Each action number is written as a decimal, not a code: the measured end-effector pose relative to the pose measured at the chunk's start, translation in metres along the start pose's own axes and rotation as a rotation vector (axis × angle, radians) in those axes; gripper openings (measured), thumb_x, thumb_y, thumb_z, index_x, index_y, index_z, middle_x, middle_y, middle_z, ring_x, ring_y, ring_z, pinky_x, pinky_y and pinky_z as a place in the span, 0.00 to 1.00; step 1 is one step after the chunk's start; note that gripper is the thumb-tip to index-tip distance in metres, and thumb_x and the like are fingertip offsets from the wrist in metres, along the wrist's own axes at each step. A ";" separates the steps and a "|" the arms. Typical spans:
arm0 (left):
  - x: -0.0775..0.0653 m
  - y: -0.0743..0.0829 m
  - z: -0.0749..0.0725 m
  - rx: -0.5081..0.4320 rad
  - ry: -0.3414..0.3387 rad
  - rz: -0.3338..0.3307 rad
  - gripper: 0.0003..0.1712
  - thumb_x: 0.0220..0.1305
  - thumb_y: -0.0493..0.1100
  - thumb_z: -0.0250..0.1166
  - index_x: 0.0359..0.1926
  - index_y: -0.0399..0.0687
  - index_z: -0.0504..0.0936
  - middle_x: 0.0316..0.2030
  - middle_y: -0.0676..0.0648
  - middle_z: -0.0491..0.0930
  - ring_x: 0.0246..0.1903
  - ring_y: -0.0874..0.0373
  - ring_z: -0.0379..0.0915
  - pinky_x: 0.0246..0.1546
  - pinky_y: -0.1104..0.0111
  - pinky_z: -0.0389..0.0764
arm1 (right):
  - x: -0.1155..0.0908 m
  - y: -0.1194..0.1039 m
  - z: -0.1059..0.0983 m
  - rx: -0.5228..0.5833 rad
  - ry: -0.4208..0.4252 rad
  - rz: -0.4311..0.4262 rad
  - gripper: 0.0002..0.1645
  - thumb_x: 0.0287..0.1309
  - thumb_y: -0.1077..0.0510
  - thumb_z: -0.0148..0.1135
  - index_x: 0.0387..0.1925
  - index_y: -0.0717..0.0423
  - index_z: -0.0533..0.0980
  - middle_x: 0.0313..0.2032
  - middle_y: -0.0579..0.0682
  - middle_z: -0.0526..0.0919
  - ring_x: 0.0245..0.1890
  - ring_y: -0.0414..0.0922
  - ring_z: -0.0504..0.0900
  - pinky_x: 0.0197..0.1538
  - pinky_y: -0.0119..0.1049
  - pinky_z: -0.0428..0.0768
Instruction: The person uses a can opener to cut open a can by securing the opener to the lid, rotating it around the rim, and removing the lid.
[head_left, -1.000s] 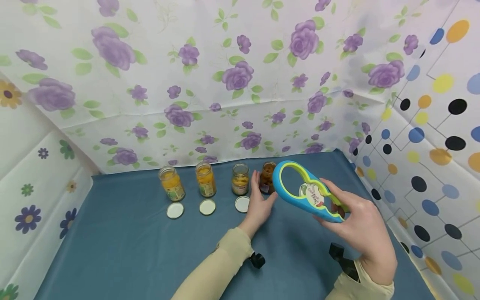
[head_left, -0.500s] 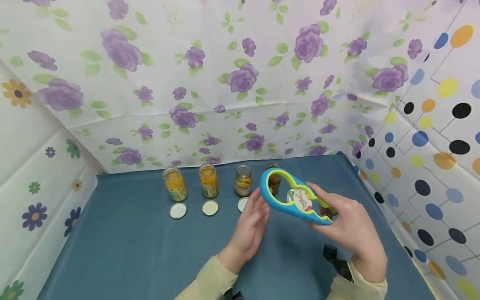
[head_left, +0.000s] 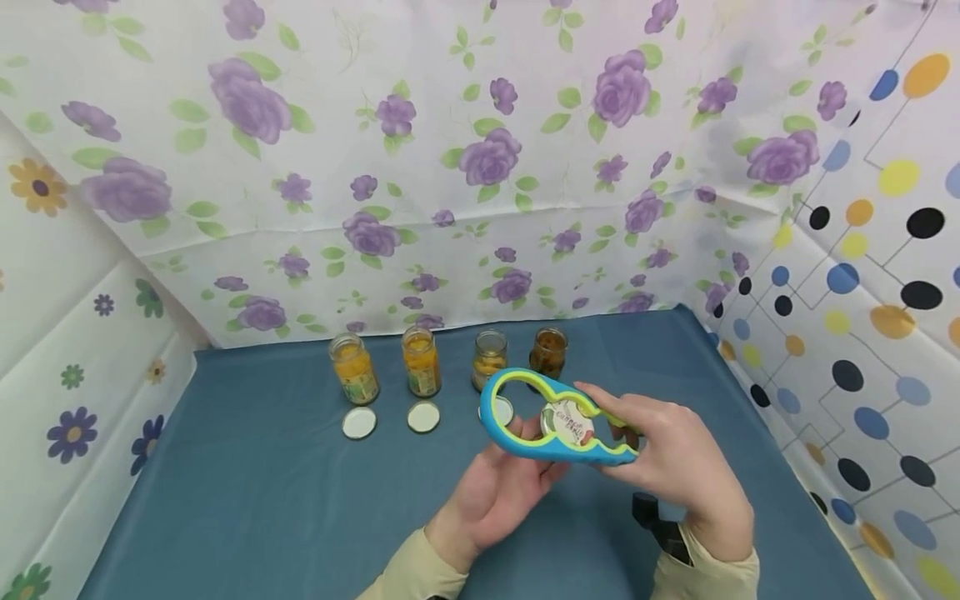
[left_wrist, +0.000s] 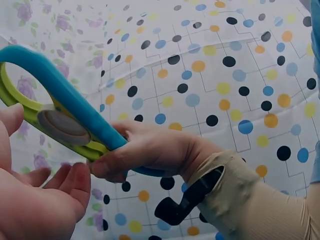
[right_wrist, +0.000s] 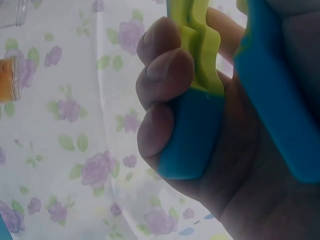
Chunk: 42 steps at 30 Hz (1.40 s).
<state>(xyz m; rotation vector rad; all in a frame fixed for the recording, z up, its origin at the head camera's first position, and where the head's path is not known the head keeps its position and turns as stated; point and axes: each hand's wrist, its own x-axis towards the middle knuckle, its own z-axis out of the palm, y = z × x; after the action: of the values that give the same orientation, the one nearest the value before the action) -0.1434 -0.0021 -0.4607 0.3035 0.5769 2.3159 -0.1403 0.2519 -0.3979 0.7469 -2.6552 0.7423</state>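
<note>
My right hand (head_left: 675, 450) grips the handles of a blue and lime-green jar opener (head_left: 536, 448), held above the table. A round printed jar lid (head_left: 572, 423) sits between the opener's scalloped inner edges; in the left wrist view this lid (left_wrist: 62, 126) shows edge-on as a grey disc. Palm up, my left hand (head_left: 495, 492) lies under the opener, its relaxed fingers close below the lid and partly hidden. In the right wrist view, curled fingers (right_wrist: 165, 75) wrap one handle. Beyond the opener stands an uncapped jar of brown contents (head_left: 548, 354).
Left of the brown jar stand more uncapped jars: one with yellow pieces (head_left: 489, 358) and two with orange contents, the nearer-middle jar (head_left: 422, 367) and the leftmost jar (head_left: 356, 375). White lids (head_left: 359, 422) lie before them on the blue cloth (head_left: 262, 483). Patterned sheets (head_left: 450, 208) wall the table.
My left hand has left the brown jar and drawn back, turning palm up under the opener. My right hand has brought the opener and lid left and lower.
</note>
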 end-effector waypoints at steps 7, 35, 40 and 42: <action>-0.006 -0.005 -0.002 -0.020 -0.011 -0.037 0.28 0.84 0.64 0.52 0.71 0.54 0.73 0.66 0.53 0.73 0.60 0.62 0.71 0.63 0.67 0.70 | 0.002 -0.005 0.003 0.011 -0.049 -0.056 0.51 0.48 0.55 0.86 0.75 0.34 0.75 0.29 0.28 0.73 0.25 0.32 0.71 0.29 0.32 0.70; -0.002 0.003 0.005 -0.037 -0.080 -0.025 0.52 0.70 0.62 0.72 0.82 0.45 0.58 0.67 0.46 0.77 0.64 0.58 0.75 0.64 0.68 0.75 | 0.005 -0.010 0.010 -0.039 -0.073 -0.073 0.55 0.45 0.54 0.88 0.75 0.32 0.74 0.31 0.29 0.74 0.26 0.30 0.68 0.30 0.32 0.70; -0.001 0.004 0.005 -0.044 -0.037 -0.040 0.59 0.67 0.63 0.75 0.84 0.44 0.52 0.68 0.45 0.74 0.66 0.56 0.74 0.65 0.67 0.75 | 0.006 -0.010 0.009 -0.045 -0.087 -0.056 0.54 0.47 0.53 0.87 0.76 0.31 0.73 0.32 0.30 0.76 0.26 0.30 0.69 0.30 0.33 0.70; -0.002 0.005 0.006 -0.039 -0.026 -0.043 0.60 0.67 0.63 0.75 0.84 0.43 0.50 0.69 0.45 0.73 0.67 0.56 0.73 0.65 0.67 0.75 | 0.007 -0.010 0.009 -0.034 -0.091 -0.055 0.53 0.48 0.53 0.87 0.76 0.31 0.73 0.34 0.30 0.78 0.27 0.30 0.70 0.31 0.33 0.71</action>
<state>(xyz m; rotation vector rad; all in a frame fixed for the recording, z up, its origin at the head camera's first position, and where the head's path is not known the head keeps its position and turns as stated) -0.1429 -0.0048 -0.4532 0.2995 0.5195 2.2759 -0.1412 0.2368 -0.3984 0.8598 -2.7088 0.6627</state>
